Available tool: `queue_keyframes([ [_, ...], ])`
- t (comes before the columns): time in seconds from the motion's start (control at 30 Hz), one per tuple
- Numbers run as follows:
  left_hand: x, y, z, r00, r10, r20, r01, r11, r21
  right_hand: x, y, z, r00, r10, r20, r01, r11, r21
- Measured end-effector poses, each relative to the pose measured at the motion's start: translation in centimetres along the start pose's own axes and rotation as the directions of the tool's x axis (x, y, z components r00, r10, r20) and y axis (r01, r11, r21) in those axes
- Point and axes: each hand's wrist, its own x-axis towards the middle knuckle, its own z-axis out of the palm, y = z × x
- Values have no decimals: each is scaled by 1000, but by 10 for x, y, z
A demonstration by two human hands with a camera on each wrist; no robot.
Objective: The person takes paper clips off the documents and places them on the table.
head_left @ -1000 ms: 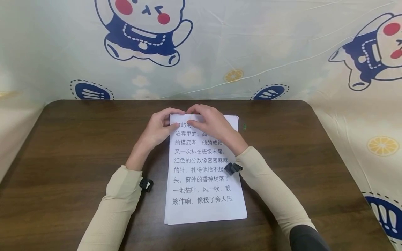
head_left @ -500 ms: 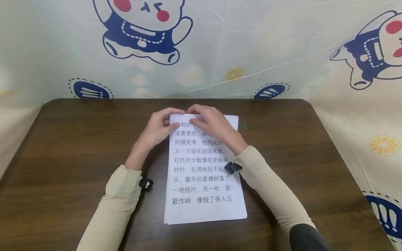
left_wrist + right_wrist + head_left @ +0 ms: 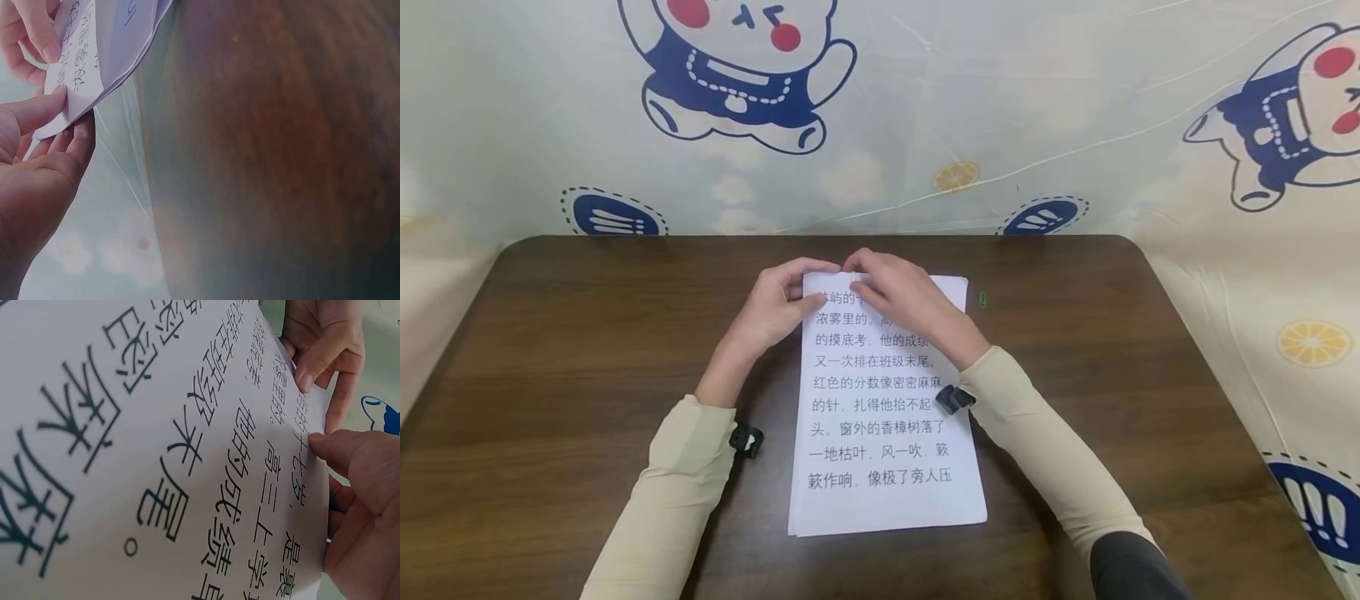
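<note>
**Thin printed sheets pinched at their far edge**

Nearest the viewer, the thin stack of white paper sheets printed with large black Chinese characters (image 3: 887, 417) lies flat on the dark brown wood-grain bench (image 3: 550, 375), its long side running away from the person. The near corners sit slightly fanned, so several loose leaves lie there rather than one. Paper like this should be very light, limp and easy to crease; it will likely sag or slide apart unless lifted by an edge with finger and thumb, and the smooth sheets may slip over one another.

Cream sleeves cover both forearms, each with a small black wrist camera mount (image 3: 747, 439).

Farther along, at the stack's far short edge, both hands meet. The left hand (image 3: 775, 312) has its thumb on top of the top-left corner and its fingers curled beneath, pinching the paper, as the left wrist view shows (image 3: 37, 131). The right hand (image 3: 902, 304) grips the same edge beside it, thumb tip pressed on the printed face (image 3: 350, 456); the margin there is lifted a little from the bench. That far edge seems the sensible place to hold.

Just right of the paper lies a small green paper clip (image 3: 982, 300), apart from it. Beyond the bench hangs a glossy, wrinkled plastic sheet with cartoon animals and orange slices (image 3: 1000, 108).
</note>
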Motion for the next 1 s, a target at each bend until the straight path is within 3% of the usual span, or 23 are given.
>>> queue_keyframes([
  [1.0, 1, 0, 0, 1000, 21, -18, -22, 1000, -6, 2, 2, 9, 996, -19, -85, 12, 996, -85],
])
